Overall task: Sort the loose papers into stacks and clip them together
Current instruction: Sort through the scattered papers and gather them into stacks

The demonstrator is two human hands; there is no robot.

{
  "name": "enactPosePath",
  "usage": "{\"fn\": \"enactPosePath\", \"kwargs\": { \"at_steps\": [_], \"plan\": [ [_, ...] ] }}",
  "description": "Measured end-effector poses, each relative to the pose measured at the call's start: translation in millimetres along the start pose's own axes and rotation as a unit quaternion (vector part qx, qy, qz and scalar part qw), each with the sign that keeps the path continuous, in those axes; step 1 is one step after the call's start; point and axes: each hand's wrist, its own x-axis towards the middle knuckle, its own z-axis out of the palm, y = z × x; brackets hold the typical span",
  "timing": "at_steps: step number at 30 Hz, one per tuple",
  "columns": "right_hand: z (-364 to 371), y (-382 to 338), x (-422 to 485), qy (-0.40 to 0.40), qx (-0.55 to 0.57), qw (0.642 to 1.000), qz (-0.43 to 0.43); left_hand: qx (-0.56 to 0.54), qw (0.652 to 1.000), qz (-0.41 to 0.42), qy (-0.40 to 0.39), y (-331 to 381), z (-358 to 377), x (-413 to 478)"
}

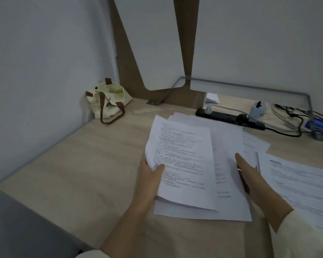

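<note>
A bundle of printed white sheets (185,161) is lifted off the light wooden desk (78,164); my left hand (151,175) grips its left edge, thumb on top. More white sheets (229,146) lie fanned underneath and behind it. My right hand (248,172) rests flat on edge against the right side of those sheets, fingers straight and together. Another printed page (302,185) lies on the desk at the right. No clip is visible.
A cream tote bag (108,101) with brown straps sits in the back-left corner by the wall. A black power strip (229,116) with plugs and cables lies along the back, near a blue object (321,125). The desk's left edge drops off.
</note>
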Motion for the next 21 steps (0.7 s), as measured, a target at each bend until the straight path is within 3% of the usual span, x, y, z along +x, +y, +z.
{"fn": "enactPosePath", "kwargs": {
  "at_steps": [9, 12, 17, 21],
  "plan": [
    [9, 11, -9, -0.055, -0.069, 0.996, -0.016, 0.205, 0.975, -0.002, -0.082, -7, 7, -4],
    [9, 11, -11, -0.073, -0.079, 0.994, -0.025, 0.238, 0.969, 0.024, -0.056, -11, -1, 4],
    [9, 4, -19, -0.156, -0.008, 0.987, -0.03, 0.157, 0.987, 0.012, -0.007, 3, -22, 19],
    [12, -3, -22, -0.238, 0.018, 0.97, -0.04, -0.026, 0.995, -0.029, -0.089, 15, -33, 16]
  ]
}}
